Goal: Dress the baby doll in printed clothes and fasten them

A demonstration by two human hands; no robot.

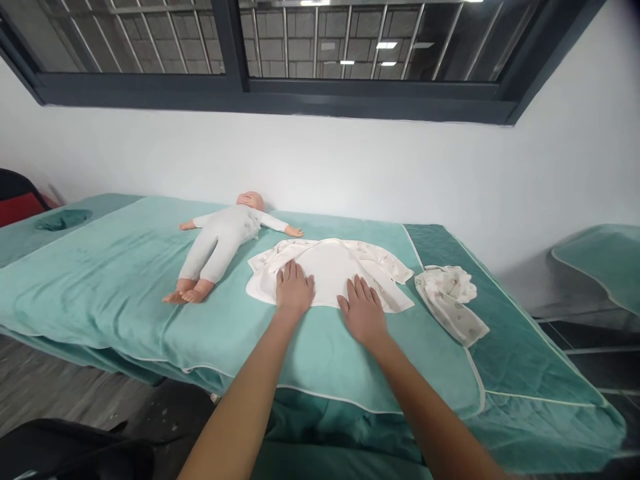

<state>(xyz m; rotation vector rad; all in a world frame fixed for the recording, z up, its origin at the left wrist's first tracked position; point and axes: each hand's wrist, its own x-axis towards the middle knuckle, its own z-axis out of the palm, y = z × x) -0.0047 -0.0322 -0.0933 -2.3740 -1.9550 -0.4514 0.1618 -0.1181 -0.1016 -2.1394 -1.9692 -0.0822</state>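
Note:
A small white printed baby jacket (330, 267) lies spread open on the green bed cover, its plain inner side facing up and its sleeves out to both sides. My left hand (294, 290) rests flat on its left part, fingers stretched out. On the lower right part lies my right hand (363, 310), also flat with the fingers apart. To the left, a baby doll (223, 233) in a pale suit is on its back, arms spread, head toward the wall. A crumpled white printed garment (453, 300) sits to the right of the jacket.
The green bed (125, 267) runs along a white wall (350, 167) below a barred window (325, 47). A black item (70, 450) is at the lower left, and a red and black chair (17, 200) stands at the far left. Another green-covered surface (605, 260) is at the right.

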